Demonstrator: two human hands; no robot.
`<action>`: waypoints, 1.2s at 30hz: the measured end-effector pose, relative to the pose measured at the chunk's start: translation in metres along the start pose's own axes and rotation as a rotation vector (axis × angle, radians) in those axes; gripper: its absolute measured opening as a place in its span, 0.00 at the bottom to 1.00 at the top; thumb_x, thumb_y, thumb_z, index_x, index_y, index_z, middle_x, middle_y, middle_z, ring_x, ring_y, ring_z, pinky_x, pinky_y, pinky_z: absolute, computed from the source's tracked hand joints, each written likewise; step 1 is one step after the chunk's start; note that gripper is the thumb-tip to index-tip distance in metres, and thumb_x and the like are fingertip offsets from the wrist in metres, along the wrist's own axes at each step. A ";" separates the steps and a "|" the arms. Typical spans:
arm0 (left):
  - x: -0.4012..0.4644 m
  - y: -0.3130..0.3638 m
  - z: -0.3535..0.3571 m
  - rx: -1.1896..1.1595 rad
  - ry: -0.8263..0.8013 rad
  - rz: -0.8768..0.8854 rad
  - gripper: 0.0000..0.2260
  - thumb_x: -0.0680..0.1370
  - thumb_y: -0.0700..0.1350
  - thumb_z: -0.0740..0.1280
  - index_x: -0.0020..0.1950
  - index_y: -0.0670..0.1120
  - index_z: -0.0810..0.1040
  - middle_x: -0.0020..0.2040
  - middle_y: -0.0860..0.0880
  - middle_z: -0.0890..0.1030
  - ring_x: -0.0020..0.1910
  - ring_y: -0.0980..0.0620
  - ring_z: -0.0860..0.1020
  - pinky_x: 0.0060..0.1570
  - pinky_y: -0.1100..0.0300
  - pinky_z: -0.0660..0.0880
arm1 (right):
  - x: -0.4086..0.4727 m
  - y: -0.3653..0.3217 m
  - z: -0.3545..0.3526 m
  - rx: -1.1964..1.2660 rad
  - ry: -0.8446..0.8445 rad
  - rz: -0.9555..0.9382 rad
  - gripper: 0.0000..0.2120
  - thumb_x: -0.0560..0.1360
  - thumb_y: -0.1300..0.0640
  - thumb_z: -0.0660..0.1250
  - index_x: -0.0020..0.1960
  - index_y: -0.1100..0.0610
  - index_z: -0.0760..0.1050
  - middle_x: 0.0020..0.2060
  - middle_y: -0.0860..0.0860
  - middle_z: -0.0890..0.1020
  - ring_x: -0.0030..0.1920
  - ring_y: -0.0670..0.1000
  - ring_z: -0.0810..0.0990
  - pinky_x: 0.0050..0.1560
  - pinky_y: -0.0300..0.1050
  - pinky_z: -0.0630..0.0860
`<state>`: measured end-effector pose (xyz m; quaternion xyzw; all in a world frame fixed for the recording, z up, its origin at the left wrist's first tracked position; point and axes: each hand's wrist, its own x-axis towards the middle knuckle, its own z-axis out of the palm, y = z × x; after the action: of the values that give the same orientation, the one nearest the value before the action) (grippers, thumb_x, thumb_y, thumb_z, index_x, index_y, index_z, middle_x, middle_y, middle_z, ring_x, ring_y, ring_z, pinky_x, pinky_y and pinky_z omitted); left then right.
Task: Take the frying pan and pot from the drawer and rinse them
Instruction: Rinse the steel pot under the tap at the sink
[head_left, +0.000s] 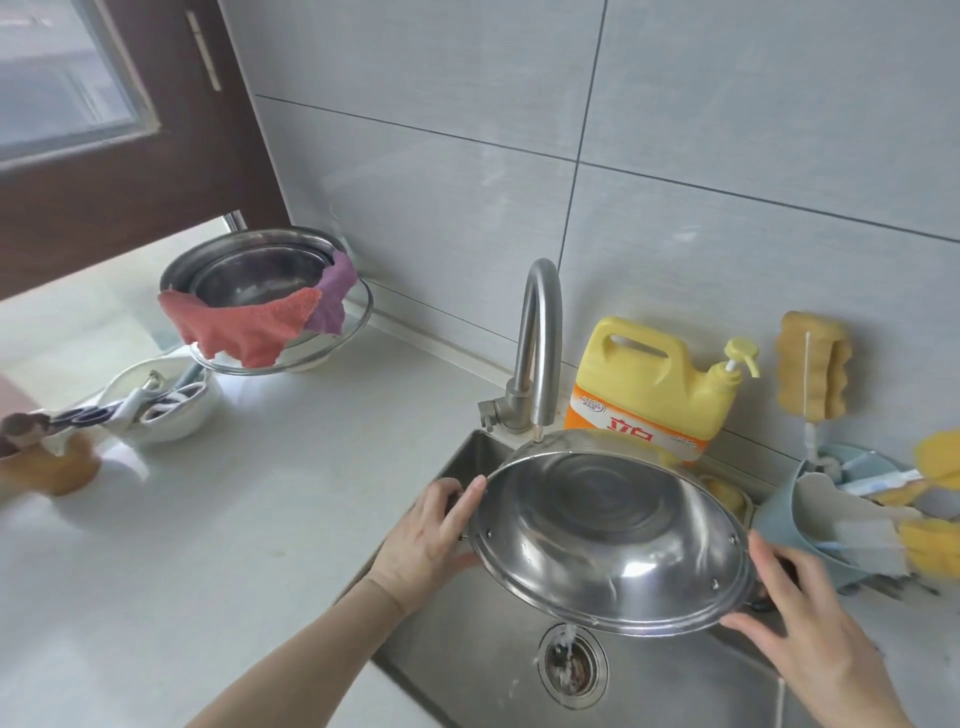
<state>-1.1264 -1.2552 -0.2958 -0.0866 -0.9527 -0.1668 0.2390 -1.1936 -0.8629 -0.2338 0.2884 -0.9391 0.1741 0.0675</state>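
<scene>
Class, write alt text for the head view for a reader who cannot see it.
Two hands, left hand and right hand, tilt a steel pot over a sink, pouring water toward the drain. A yellow detergent jug stands behind the faucet.

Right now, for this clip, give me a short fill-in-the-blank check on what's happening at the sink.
1. Both hands, left and right, hold the steel pot tilted over the ____.
2. Water pours off the pot's lower rim toward the ____.
3. The detergent bottle behind the faucet is ____ in colour.

Missing words: sink; drain; yellow
</scene>
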 end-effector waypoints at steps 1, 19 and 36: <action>0.001 0.003 0.001 -0.001 0.008 0.011 0.39 0.74 0.56 0.65 0.79 0.49 0.49 0.55 0.42 0.71 0.40 0.45 0.77 0.36 0.57 0.78 | -0.002 0.003 -0.001 0.005 -0.001 0.016 0.36 0.75 0.28 0.47 0.78 0.40 0.48 0.53 0.55 0.71 0.44 0.51 0.77 0.31 0.45 0.80; -0.066 -0.063 -0.058 0.040 -0.024 -0.228 0.37 0.77 0.68 0.56 0.78 0.48 0.54 0.56 0.42 0.72 0.32 0.56 0.78 0.30 0.53 0.80 | 0.065 -0.067 0.045 0.117 -0.042 -0.267 0.63 0.59 0.58 0.83 0.79 0.45 0.44 0.54 0.52 0.72 0.49 0.49 0.77 0.36 0.45 0.80; 0.002 0.033 0.000 -0.013 0.005 0.116 0.42 0.72 0.59 0.69 0.78 0.48 0.51 0.55 0.43 0.69 0.45 0.46 0.74 0.40 0.57 0.78 | -0.046 0.002 -0.019 0.160 0.096 0.085 0.35 0.75 0.30 0.56 0.72 0.52 0.66 0.53 0.56 0.73 0.53 0.41 0.75 0.58 0.29 0.67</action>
<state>-1.1206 -1.2244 -0.2860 -0.1427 -0.9444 -0.1589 0.2499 -1.1561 -0.8304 -0.2277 0.2439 -0.9294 0.2648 0.0814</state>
